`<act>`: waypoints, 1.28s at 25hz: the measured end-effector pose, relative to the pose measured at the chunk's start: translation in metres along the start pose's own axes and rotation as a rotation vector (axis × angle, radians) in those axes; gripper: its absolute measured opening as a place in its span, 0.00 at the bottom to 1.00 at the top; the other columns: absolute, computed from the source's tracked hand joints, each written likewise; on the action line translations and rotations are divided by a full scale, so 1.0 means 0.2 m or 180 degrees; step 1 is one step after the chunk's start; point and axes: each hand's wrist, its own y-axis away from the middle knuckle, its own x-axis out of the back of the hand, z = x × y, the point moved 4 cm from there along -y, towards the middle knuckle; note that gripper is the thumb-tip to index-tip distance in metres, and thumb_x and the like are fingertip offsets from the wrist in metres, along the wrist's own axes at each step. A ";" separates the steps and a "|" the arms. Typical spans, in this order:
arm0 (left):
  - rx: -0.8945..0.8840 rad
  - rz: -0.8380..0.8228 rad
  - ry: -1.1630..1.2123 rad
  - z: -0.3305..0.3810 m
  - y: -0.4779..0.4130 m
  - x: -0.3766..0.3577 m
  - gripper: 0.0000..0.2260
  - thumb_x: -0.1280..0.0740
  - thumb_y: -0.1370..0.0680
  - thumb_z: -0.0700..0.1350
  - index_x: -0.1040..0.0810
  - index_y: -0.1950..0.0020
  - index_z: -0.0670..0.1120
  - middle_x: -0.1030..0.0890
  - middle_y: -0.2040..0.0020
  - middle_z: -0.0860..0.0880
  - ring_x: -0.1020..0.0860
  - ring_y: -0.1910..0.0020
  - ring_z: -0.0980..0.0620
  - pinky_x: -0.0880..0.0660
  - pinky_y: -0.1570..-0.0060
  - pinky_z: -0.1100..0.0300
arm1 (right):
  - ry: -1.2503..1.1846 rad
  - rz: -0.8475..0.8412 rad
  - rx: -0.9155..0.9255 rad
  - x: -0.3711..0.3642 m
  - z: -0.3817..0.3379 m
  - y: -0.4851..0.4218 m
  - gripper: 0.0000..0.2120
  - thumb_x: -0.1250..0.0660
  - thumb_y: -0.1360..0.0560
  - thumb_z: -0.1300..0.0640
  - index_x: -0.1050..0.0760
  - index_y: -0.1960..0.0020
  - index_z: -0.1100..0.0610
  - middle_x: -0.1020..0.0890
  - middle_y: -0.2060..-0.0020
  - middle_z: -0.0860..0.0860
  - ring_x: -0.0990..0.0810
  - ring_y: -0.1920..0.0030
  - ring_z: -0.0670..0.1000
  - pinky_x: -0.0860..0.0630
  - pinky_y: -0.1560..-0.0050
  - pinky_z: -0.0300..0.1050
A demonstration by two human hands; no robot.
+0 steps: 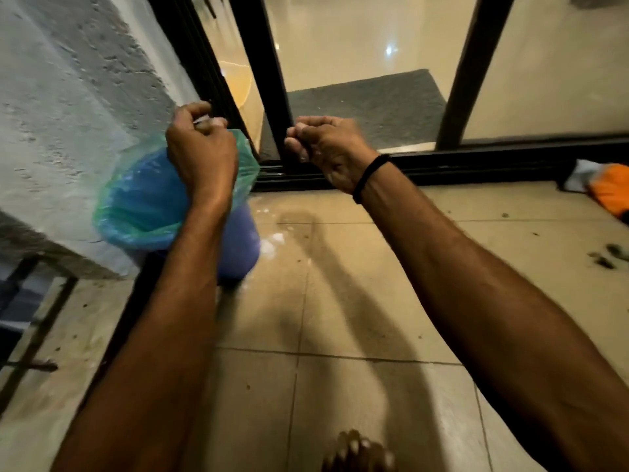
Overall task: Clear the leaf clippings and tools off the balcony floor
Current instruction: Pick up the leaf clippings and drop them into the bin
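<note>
Gripping left hand: it is curling its fingers and pinching a small pale scrap at the fingertips; the scrap is too blurred to say what it is; the hand is hovering over the far rim of the bin.
Right hand: it is clenching loosely, thumb lying against the forefinger; I cannot tell whether anything is caught in the pinch; it is hanging in the air in front of the door frame, well apart from the left hand; a black wristband is circling the wrist.
Blue bin: it is standing on the floor in the corner, against the rough white wall; a translucent green liner is folding over its rim.
Leaf clippings: a few small dark bits are lying on the tiles at the far right, well apart from the bin and both hands; smaller specks are dotting the floor around them.
Tiled floor: beige tiles are carrying the shadows of both arms; a bare foot is showing at the bottom edge.
Door frame: dark bars are holding glass; a grey doormat is lying behind it.
Orange and white cloth: it is lying by the door track at the right edge.
</note>
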 end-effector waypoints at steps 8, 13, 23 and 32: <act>-0.0402 -0.1247 0.0391 0.24 0.74 -0.79 0.09 0.32 0.24 0.46 0.18 0.45 0.47 0.15 0.55 0.50 0.18 0.54 0.54 0.22 0.52 0.61 | 0.0098 0.1650 0.0274 1.14 -0.28 0.40 0.04 0.34 0.23 0.69 0.24 0.57 0.63 0.22 0.62 0.56 0.20 0.60 0.50 0.17 0.57 0.41; -0.0097 -0.1850 0.0045 0.04 1.09 -1.01 0.09 0.32 0.23 0.47 0.17 0.46 0.47 0.14 0.53 0.48 0.17 0.52 0.49 0.22 0.49 0.57 | 0.0724 0.2561 0.0380 1.67 -0.29 0.66 0.06 0.30 0.25 0.67 0.22 0.59 0.60 0.20 0.62 0.54 0.20 0.60 0.50 0.18 0.54 0.44; -0.0068 -0.2299 -0.0271 -0.40 1.31 -1.08 0.13 0.33 0.20 0.48 0.20 0.38 0.46 0.16 0.46 0.47 0.18 0.50 0.50 0.20 0.47 0.50 | 0.2579 0.3349 0.0073 1.93 0.03 0.50 0.12 0.27 0.26 0.56 0.17 0.44 0.60 0.15 0.48 0.54 0.19 0.44 0.51 0.27 0.41 0.38; -0.0795 -0.2660 -0.0481 -0.27 1.38 -1.62 0.15 0.34 0.19 0.45 0.22 0.33 0.45 0.19 0.42 0.44 0.22 0.44 0.49 0.23 0.41 0.53 | 0.3966 0.2722 0.0382 2.15 -0.06 0.11 0.08 0.32 0.22 0.58 0.18 0.45 0.58 0.26 0.50 0.53 0.25 0.49 0.50 0.34 0.51 0.31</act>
